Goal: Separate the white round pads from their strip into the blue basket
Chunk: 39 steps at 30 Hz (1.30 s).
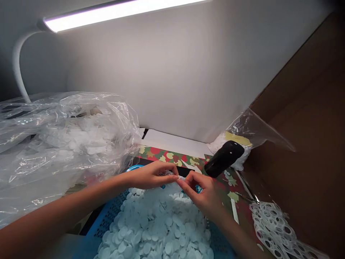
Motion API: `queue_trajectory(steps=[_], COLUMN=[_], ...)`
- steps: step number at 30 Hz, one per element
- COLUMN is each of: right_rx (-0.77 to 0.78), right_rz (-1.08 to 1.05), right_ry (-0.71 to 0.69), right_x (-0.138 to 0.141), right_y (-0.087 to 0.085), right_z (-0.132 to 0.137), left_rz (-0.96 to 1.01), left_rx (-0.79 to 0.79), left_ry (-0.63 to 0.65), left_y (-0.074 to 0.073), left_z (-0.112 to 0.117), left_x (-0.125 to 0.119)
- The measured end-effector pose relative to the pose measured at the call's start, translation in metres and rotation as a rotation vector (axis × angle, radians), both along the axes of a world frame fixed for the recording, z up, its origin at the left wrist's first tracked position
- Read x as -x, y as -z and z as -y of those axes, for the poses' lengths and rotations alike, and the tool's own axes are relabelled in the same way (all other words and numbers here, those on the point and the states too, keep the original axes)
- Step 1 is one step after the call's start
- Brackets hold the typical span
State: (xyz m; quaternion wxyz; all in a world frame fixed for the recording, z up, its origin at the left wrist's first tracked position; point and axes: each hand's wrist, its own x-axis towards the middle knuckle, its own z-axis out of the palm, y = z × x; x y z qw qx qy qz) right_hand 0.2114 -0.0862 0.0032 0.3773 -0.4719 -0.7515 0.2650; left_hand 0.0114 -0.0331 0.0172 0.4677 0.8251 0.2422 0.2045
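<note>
Over the far end of a blue perforated basket (104,222), my two hands meet fingertip to fingertip. Thumb and fingers of my left hand (155,175) are closed in a pinch on a small white piece (181,177). My right hand (202,192) pinches the same piece from the other side, its index finger bent. Fingers cover most of this piece, so its exact shape cannot be made out. Below the hands, a heap of thin white discs (161,225) fills the basket.
A large clear plastic bag (67,144) of white pieces lies left. A black cylindrical object (224,158) stands tilted at right, before a smaller bag (244,158). White perforated scraps (277,225) lie right on the patterned cloth (172,154). A lamp (121,12) hangs above.
</note>
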Motion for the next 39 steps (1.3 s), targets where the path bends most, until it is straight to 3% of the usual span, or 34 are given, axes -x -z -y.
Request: queue_trajectory(steps=[7, 12, 19, 30, 35, 39], right_rx=[0.125, 0.084, 0.061, 0.198, -0.031, -0.063], right_rz=[-0.024, -0.034, -0.045, -0.196, -0.038, 0.035], right_ry=[-0.135, -0.228, -0.295, -0.504, -0.354, -0.241], right_x=[-0.001, -0.002, -0.003, -0.011, -0.011, -0.008], right_y=[-0.003, -0.003, -0.002, -0.01, -0.006, -0.002], right_z=[-0.001, -0.001, -0.001, 0.004, 0.002, 0.001], left_rz=[-0.007, -0.049, -0.065, 0.017, 0.083, 0.091], left_rx=[-0.026, -0.027, 0.139, 0.377, 0.427, 0.443], left_ry=[0.06, 0.088, 0.159, 0.015, -0.033, 0.016], left_y=[-0.001, -0.002, -0.001, 0.001, 0.001, 0.001], left_z=[-0.001, 0.001, 0.002, -0.004, -0.002, -0.001], left_x=[0.001, 0.001, 0.002, 0.004, 0.0, -0.001])
